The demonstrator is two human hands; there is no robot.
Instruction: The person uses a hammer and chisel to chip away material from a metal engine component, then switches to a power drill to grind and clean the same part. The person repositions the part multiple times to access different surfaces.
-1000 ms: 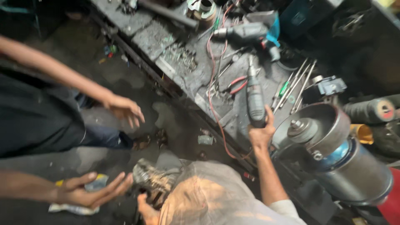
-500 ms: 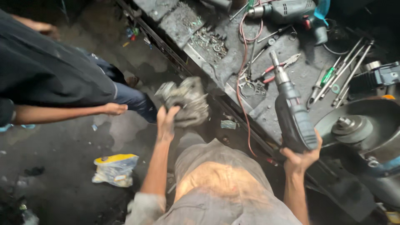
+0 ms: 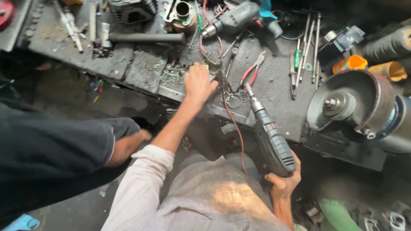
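Moved: my left hand from floor clutter up to desk, flat, grasping nothing. Right hand grips drill; drilling unstarted.

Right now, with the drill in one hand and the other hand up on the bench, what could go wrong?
The right hand grips the electric drill with its chuck aimed toward the left hand resting on the littered workbench; a slip could bring the tip into the fingers. The red cord trails among loose tools and might snag the pliers. The bench grinder wheel sits close beside the right arm.
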